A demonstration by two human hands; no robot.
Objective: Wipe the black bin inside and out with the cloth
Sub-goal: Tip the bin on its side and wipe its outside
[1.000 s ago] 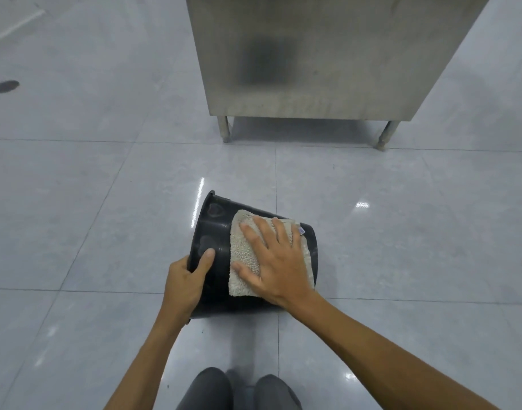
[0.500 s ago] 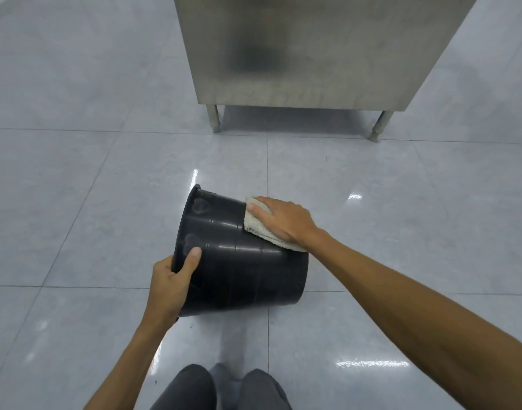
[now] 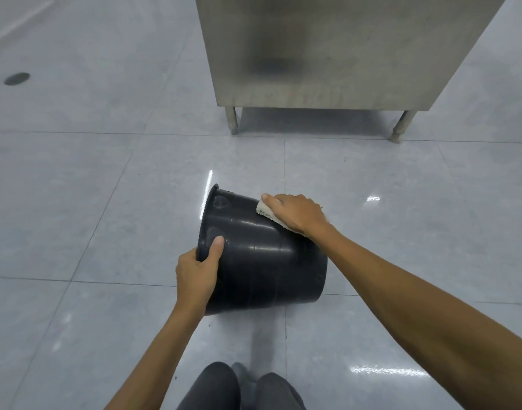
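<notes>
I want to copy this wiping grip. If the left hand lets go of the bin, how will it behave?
Lying on its side on the glossy floor, the round bin would probably roll. Its tapered wall suggests it would curve. One left hand at the rim steadies it, so it seems light.

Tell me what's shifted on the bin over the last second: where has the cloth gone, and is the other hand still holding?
The right hand slid the cloth from the near upper side of the black bin over to its far side, towards the base end. The left hand kept its grip on the rim, thumb on the outer wall. The bin still lies on its side on the floor.
</notes>
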